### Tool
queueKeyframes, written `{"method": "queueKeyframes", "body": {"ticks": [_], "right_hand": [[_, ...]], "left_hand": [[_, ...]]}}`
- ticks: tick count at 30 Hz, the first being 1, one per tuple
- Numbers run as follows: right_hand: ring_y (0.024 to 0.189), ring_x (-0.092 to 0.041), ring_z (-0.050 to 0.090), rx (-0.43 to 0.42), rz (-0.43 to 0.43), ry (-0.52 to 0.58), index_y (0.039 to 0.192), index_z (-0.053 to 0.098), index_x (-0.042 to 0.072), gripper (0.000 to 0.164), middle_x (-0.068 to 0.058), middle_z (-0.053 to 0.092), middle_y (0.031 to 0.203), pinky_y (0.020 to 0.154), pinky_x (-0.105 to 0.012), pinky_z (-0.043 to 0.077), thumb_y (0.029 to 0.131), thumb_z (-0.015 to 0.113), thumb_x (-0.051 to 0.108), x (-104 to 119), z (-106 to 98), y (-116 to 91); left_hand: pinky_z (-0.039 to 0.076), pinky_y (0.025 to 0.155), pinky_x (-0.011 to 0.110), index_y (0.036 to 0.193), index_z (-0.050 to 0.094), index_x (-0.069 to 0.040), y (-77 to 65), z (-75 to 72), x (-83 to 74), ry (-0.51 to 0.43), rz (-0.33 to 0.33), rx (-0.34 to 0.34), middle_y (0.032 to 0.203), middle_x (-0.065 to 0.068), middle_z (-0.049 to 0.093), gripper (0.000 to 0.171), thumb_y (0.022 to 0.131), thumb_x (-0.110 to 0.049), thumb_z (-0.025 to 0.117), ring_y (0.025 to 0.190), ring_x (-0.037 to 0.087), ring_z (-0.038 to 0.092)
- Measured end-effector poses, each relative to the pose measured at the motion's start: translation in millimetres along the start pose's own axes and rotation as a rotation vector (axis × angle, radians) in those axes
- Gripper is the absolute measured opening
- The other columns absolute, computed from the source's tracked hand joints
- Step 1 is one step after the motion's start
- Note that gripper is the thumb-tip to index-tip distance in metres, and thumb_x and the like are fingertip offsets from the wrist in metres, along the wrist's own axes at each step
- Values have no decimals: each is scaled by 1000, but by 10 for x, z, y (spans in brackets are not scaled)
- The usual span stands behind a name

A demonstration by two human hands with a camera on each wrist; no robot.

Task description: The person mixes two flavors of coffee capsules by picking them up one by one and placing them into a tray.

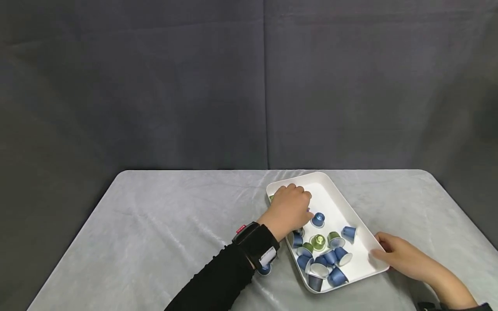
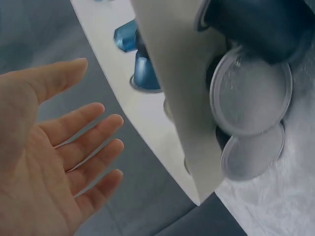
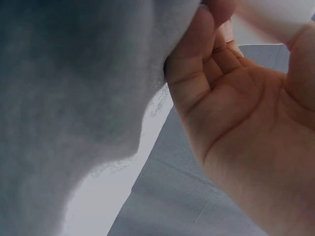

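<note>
A white rectangular tray (image 1: 330, 198) lies at an angle on the cloth, holding several coffee capsules. Most are blue, like the blue capsule (image 1: 337, 277) near its front; a few are green, among them a green capsule (image 1: 318, 242). My left hand (image 1: 288, 211) is over the tray's far left part, beside another blue capsule (image 1: 318, 219). In the left wrist view its fingers (image 2: 93, 135) are spread and hold nothing. At the tray's right corner my right hand (image 1: 404, 255) grips the rim, thumb on the inner side. Its fingers curl against the edge in the right wrist view.
Outside the tray's left wall, a blue capsule (image 1: 265, 270) rests on the table, partly hidden by the left wrist. The left wrist view shows several capsules, including a silver-lidded capsule (image 2: 252, 93), beyond that wall. A grey cloth (image 1: 175, 216) covers the table; a dark curtain (image 1: 194, 86) hangs behind.
</note>
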State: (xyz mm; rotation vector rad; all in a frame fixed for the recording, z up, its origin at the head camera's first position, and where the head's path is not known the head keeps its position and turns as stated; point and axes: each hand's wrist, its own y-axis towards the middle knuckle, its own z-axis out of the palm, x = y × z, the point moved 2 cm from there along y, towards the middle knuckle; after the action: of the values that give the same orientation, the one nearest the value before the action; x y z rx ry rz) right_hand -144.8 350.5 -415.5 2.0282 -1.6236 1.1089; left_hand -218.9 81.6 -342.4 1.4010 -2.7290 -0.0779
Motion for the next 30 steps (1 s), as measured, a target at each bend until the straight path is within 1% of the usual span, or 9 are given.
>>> {"method": "queueKeyframes", "body": {"ticks": [4,8,12,18,22,24,26,28,30], "right_hand": [[63,-8,51,7,11,16,101,54,-2,15,-5,61,80,54,-25,45,98,59,12,-12,5,2],[63,-8,51,5,18,14,100,54,-1,14,-5,61,79,54,-25,45,98,60,12,-8,13,-16],[63,-8,51,5,21,9,100,54,-1,14,-4,61,79,54,-25,45,98,60,12,0,21,-19],[64,-9,51,7,41,-1,102,55,-1,17,-4,61,80,54,-26,45,98,61,14,11,31,-5],[63,-10,51,7,35,-3,101,55,-2,17,-4,60,79,54,-26,45,97,61,14,17,37,-8],[63,-10,51,8,32,-1,101,55,-2,17,-4,60,79,54,-26,45,97,61,13,19,36,-12],[64,-10,51,8,32,2,101,55,-2,16,-4,60,79,54,-26,45,97,61,13,21,36,-15],[64,-10,51,7,32,3,101,55,-2,16,-4,60,79,54,-26,45,97,61,13,22,35,-18],[64,-10,51,6,32,4,100,55,-2,16,-4,60,79,54,-26,46,97,60,13,23,36,-21]], "left_hand": [[46,84,31,114,71,-20,-40,-44,72,17,2,-14,104,-4,66,32,93,-43,67,100,15,59],[46,84,33,112,72,-19,-94,-90,125,23,22,-46,103,-3,67,31,93,-43,66,99,16,60],[46,84,33,117,71,-18,-147,-144,173,1,27,-64,107,-3,68,33,93,-41,67,100,17,61],[46,87,34,124,69,-18,-227,-154,280,-48,14,-51,113,-2,68,36,94,-39,66,105,18,61],[47,91,36,127,67,-18,-299,-147,381,-85,-30,-28,118,-1,67,38,95,-39,65,109,20,61],[47,93,38,130,64,-17,-333,-135,436,-121,-66,-12,121,0,66,41,96,-39,65,111,21,61],[47,94,41,135,60,-14,-363,-107,491,-168,-106,13,126,3,64,47,96,-39,65,114,23,60],[48,92,43,139,55,-11,-395,-72,537,-217,-142,24,126,7,63,54,94,-38,67,113,26,61],[49,89,44,139,52,-6,-423,-27,575,-251,-172,38,123,10,62,58,94,-39,67,110,27,62]]}}
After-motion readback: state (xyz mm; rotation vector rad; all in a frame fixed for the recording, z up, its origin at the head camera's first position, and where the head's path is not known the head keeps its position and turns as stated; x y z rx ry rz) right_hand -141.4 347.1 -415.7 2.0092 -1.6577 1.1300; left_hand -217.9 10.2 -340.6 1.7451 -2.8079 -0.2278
